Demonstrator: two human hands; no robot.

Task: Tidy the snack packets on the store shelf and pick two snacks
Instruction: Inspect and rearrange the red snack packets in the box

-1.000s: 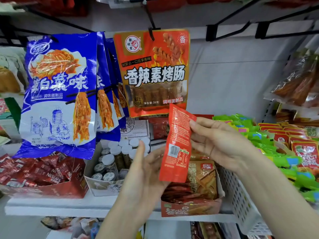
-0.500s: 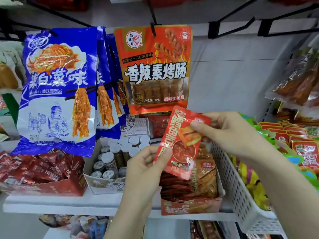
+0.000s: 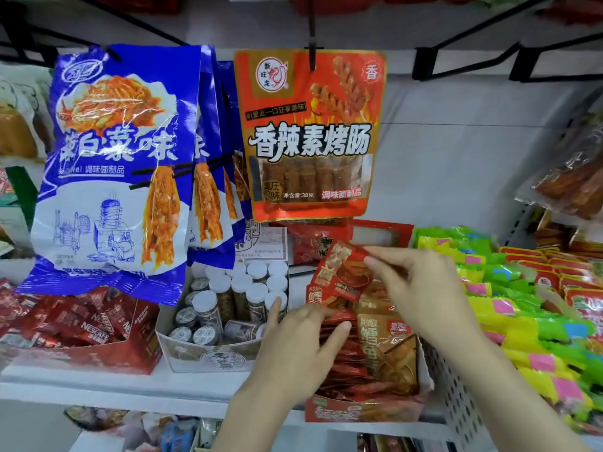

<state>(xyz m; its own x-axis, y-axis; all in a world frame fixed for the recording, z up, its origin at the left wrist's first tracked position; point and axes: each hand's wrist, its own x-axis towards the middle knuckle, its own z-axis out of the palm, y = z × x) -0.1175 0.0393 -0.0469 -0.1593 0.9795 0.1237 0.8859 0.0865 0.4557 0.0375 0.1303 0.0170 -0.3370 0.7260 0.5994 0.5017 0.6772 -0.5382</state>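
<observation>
At nine o'clock hang big glossy blue plastic bags printed with orange noodles. At twelve, an orange-red foil pouch hangs from a black metal hook. At six sits a cardboard tray of white-capped little jars — beside it, at eight, a red carton of Nescafé sachets.

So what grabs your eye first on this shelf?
Probably the big blue packets hanging at upper left, with the orange packet on a hook beside them. Below those, the right hand pinches a small red packet over a carton of similar packets, where the left hand rests. At far right lies a bright bank of green and yellow packets.
</observation>
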